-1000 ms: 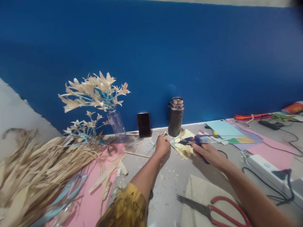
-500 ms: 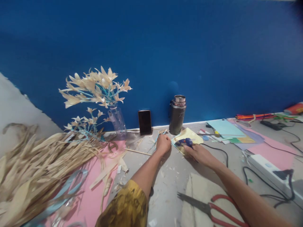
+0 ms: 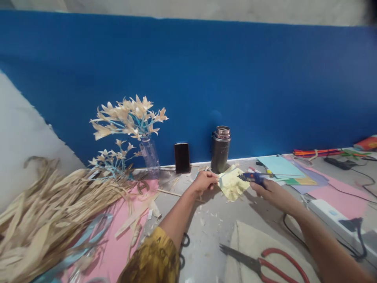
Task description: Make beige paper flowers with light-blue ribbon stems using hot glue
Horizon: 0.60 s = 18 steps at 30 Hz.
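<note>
My right hand is closed round a small blue glue gun, its nozzle pointing left over a crumpled yellow paper. My left hand is pinched on something small and thin at the paper's left edge; I cannot make out what. Both hands hover just above the grey table, in front of a dark metal flask. A black cord trails from under my right wrist.
Red-handled scissors lie near the front edge. A heap of dried leaf strips and pink paper fill the left. A bottle of leaf flowers, a phone, coloured sheets and a power strip stand around.
My right hand lifted the glue gun and moved it right, off the yellow paper. The left hand shifted slightly right along the paper's edge. The view tilted down a little.
</note>
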Tool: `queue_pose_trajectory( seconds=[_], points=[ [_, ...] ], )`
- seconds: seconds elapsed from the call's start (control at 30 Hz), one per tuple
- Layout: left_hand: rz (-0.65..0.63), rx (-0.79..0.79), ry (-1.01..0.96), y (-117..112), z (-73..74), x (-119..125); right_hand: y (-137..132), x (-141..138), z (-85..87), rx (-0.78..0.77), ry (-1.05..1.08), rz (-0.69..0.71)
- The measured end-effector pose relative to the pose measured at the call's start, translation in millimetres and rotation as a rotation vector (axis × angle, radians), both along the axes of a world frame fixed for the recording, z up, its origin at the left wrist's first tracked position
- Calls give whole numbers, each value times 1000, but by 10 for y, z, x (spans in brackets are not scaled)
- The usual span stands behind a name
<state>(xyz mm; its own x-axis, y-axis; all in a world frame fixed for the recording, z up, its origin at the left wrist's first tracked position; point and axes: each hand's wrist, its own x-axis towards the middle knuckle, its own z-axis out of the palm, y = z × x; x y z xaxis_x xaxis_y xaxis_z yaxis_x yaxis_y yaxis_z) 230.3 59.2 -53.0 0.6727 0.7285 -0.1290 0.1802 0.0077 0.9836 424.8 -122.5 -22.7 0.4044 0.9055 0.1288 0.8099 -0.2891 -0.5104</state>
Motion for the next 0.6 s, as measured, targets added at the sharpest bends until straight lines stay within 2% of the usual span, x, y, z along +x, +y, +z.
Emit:
queue_pose_trajectory(
  seconds=[0.1, 0.2, 0.27, 0.33, 0.4, 0.47, 0.53, 0.6],
  points=[
    [-99, -75, -123, -56, 244, -35, -109, 18, -108, -97, -109, 36],
    [-216, -237, -306, -154, 469, -61, -227, 6, -266, -181, -190, 18],
    [-274, -339, -392, -230, 577, -78, -284, -5, -303, -166, -212, 78],
    [-316, -397, -421, -299, 651, -90, -298, -40, -233, -63, -172, 112],
    [-368, -453, -443, -352, 699, -97, -256, -124, -70, 91, -20, 91],
    [-418, -492, -461, -385, 731, -102, -167, -255, 113, 216, 292, 128],
    [-440, -499, -468, -401, 750, -106, -60, -403, 242, 274, 687, 188],
    [-428, -493, -465, -406, 754, -107, 35, -534, 280, 289, 953, 254]
  ],
)
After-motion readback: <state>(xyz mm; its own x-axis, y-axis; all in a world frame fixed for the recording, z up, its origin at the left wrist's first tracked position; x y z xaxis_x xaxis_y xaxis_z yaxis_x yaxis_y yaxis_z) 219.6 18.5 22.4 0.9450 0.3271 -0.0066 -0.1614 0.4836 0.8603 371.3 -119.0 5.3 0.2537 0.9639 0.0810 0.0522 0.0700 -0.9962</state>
